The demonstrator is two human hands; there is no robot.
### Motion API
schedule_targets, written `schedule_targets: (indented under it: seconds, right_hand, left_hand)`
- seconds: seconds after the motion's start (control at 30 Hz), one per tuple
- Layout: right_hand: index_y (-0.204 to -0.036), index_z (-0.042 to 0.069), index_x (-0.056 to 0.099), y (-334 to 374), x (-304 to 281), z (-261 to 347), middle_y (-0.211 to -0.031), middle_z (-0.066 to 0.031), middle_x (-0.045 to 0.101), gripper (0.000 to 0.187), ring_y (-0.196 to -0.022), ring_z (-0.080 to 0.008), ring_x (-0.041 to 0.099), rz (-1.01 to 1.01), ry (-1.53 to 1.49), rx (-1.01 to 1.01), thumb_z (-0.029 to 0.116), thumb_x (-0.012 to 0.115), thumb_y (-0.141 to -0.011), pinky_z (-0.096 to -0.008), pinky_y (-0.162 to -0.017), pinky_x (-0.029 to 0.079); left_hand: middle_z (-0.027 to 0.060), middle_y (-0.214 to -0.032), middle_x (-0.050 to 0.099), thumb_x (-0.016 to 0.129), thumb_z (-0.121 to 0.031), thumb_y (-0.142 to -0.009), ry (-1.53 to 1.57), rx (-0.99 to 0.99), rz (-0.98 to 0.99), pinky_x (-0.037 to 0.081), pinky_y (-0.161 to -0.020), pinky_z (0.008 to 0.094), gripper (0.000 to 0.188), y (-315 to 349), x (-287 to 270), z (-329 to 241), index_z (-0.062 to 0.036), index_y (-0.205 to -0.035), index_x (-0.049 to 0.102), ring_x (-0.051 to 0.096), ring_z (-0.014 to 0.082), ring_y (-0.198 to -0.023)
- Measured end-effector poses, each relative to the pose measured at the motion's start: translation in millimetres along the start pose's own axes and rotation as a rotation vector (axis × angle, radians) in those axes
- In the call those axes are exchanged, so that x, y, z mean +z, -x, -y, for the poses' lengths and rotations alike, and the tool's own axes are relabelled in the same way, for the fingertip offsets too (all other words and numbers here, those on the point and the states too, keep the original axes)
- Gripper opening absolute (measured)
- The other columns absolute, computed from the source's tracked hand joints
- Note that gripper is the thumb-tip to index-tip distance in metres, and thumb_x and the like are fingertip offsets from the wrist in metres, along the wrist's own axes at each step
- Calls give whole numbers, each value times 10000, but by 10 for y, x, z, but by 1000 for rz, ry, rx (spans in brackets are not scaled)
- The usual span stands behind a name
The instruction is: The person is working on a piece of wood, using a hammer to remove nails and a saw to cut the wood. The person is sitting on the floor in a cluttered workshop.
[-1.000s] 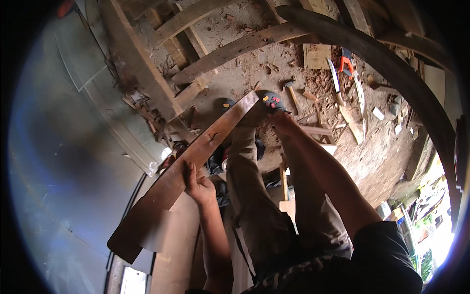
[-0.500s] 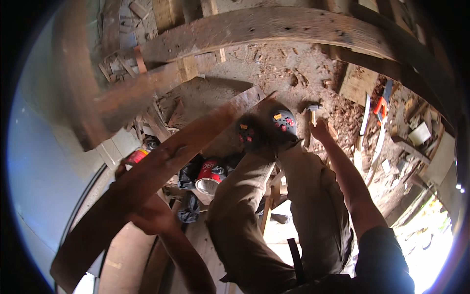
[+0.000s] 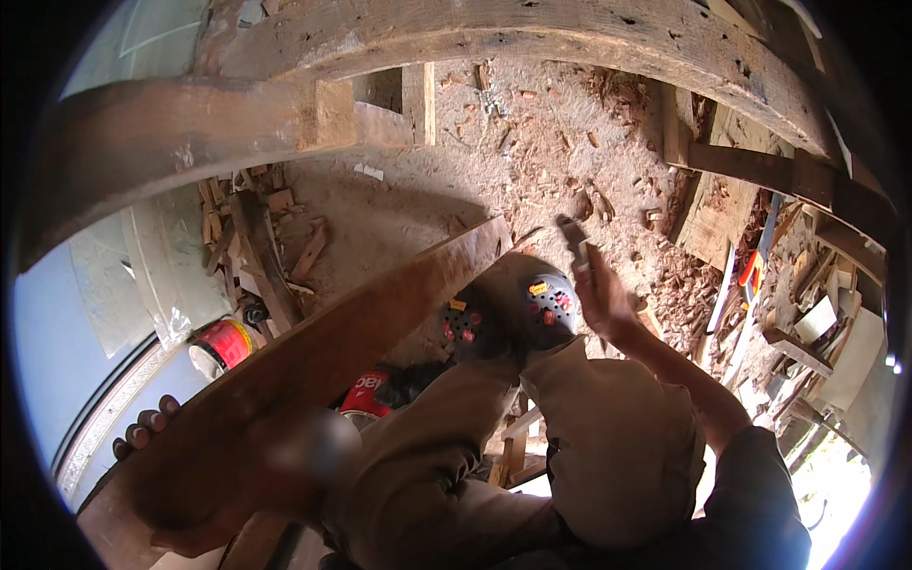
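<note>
A long brown wooden plank (image 3: pixel 323 356) slants from the lower left toward my shoes. My left hand (image 3: pixel 147 427) grips its near end, the fingertips curled over the far edge. Part of that hand is dark or hidden by the wood. My right hand (image 3: pixel 605 302) is closed round a hammer (image 3: pixel 572 233), its head just beyond my right shoe (image 3: pixel 549 309) and to the right of the plank's far end. The hammer is apart from the plank.
Thick timber beams (image 3: pixel 532 33) cross the far side. Wood scraps (image 3: pixel 266 256) lie at left near a red tin (image 3: pixel 223 344). Another red tin (image 3: pixel 366 394) is beside my leg. A handsaw with an orange handle (image 3: pixel 749 271) rests among offcuts at right. Chips litter the dirt floor.
My right hand has turned the hammer and brought it closer to the plank's far end. The plank's near end and my left hand have shifted left and toward me. The view has also moved.
</note>
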State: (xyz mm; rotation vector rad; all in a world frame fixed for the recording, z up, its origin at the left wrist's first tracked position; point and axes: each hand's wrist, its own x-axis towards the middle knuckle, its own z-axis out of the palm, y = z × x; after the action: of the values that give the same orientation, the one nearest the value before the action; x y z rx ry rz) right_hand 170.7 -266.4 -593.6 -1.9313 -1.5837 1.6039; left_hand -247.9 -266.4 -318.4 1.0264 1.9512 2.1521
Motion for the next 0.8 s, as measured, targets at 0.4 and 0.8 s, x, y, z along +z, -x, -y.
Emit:
schedule_targets:
  seconds: [0.4, 0.8]
  right_hand:
    - [-1294, 53, 442, 24, 214, 660, -924, -266, 650, 359, -798, -459, 644, 116, 65, -641, 148, 529, -959, -522, -698, 514]
    - [-1204, 40, 496, -10, 248, 635, -1060, -240, 642, 294, -760, -420, 666, 170, 453, -419, 134, 565, -934, -505, -610, 546]
  left_hand:
    - [356, -1243, 440, 375, -493, -777, 139, 31, 76, 347, -1041, 617, 907, 275, -178, -114, 182, -1378, 304, 440, 483, -1217]
    - [353, -1335, 403, 475, -584, -801, -150, 172, -123, 245, -1141, 564, 979, 534, -147, -78, 158, -1410, 283, 373, 482, -1299]
